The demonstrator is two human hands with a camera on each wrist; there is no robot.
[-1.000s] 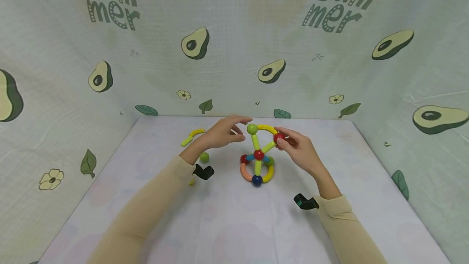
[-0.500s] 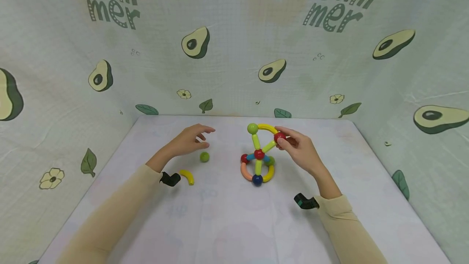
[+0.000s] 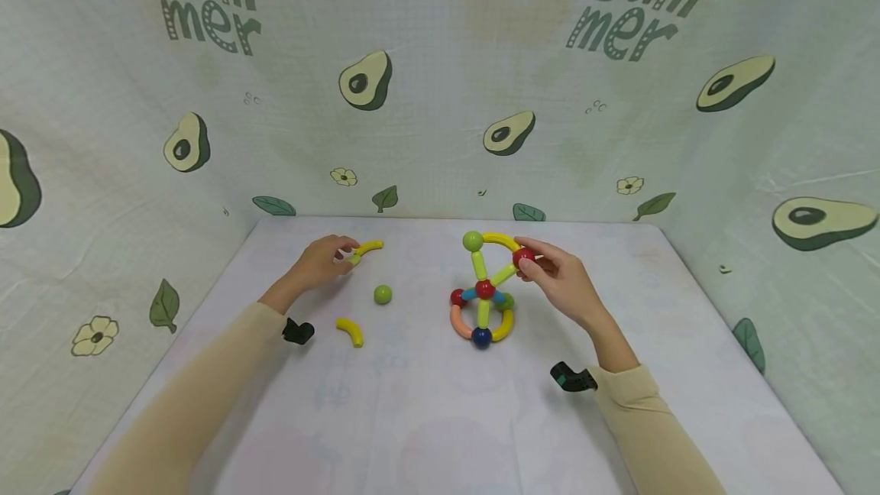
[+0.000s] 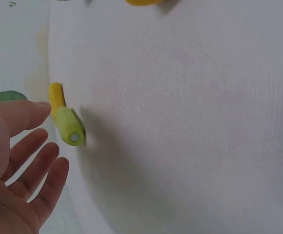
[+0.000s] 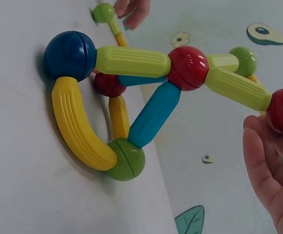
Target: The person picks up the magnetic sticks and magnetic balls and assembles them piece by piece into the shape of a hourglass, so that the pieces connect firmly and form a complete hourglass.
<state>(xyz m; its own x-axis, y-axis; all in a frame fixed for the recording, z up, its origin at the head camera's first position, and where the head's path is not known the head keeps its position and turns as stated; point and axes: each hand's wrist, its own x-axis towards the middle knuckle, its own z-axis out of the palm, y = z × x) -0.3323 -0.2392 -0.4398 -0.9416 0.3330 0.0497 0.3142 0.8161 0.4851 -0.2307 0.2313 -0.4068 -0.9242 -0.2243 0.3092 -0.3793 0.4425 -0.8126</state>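
Note:
My right hand [image 3: 562, 285] pinches a red ball [image 3: 523, 257] at the upper right of a magnetic ball-and-stick structure. From a central red ball [image 5: 188, 68], light green sticks lead up to that ball and a green ball [image 3: 472, 241], which a yellow curved stick [image 3: 498, 238] joins. Below, blue straight sticks and a light green one run down to a ring with a dark blue ball [image 5: 69, 55]. My left hand [image 3: 321, 262], fingers apart and loosely bent, reaches beside a loose light green stick [image 4: 69, 127], whose far end meets a yellow curved stick [image 4: 56, 97].
On the table [image 3: 412, 418], a loose green ball [image 3: 383, 295] lies between my left hand and the structure. Nearer to me is another yellow curved stick [image 3: 350, 331]. A printed cloth [image 3: 440, 82] rises behind the table's far edge.
My left hand has moved left, away from the structure's top, and down to the loose light green stick. My right hand keeps its pinch on the red ball, and the structure stays put.

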